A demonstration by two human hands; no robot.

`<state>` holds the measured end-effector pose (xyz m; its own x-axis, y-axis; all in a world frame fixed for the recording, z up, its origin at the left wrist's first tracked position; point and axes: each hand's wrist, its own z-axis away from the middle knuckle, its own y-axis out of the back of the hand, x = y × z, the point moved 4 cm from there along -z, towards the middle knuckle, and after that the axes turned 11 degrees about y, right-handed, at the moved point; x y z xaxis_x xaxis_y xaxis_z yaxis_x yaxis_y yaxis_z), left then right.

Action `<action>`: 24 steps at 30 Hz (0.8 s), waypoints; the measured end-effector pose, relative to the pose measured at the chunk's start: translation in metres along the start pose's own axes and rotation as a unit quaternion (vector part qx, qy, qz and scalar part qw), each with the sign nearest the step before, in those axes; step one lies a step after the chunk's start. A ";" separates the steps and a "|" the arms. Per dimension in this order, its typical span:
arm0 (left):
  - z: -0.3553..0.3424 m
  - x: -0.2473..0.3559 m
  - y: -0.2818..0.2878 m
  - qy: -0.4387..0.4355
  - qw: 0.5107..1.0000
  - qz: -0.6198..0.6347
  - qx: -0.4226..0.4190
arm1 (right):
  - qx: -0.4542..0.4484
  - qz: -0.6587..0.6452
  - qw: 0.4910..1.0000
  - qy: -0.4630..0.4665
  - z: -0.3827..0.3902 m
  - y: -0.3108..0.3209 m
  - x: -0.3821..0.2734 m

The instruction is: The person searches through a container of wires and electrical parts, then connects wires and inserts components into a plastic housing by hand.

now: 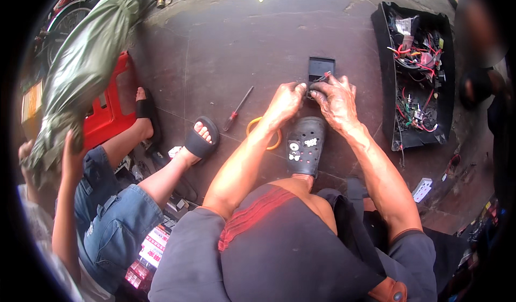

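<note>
Both my hands meet over a small black rectangular part (321, 67) lying on the dark floor. My left hand (286, 101) is closed on something small at the part's near edge; what it is stays hidden by the fingers. My right hand (336, 98) pinches a thin red-tipped wire or tool (325, 76) against the same part. My foot in a black clog (306, 144) rests just below the hands.
A red-handled screwdriver (238, 108) and an orange ring (263, 132) lie left of my hands. An open black tray of wires and electronics (416, 76) stands at the right. Another person in denim shorts and black sandals (201, 140) sits at the left, holding a green bundle (86, 65). A white socket (422, 189) lies lower right.
</note>
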<state>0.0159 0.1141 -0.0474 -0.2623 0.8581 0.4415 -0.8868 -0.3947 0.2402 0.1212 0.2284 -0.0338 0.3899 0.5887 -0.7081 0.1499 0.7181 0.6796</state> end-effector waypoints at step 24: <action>-0.002 -0.010 -0.005 0.105 0.986 0.109 -0.076 | -0.006 0.019 1.000 0.013 -0.001 0.005 0.002</action>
<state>0.0221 0.1075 -0.0543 -0.5118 0.8135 0.2764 -0.8431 -0.5374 0.0207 0.1221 0.2336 -0.0324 0.3708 0.6247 -0.6872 0.1254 0.6995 0.7035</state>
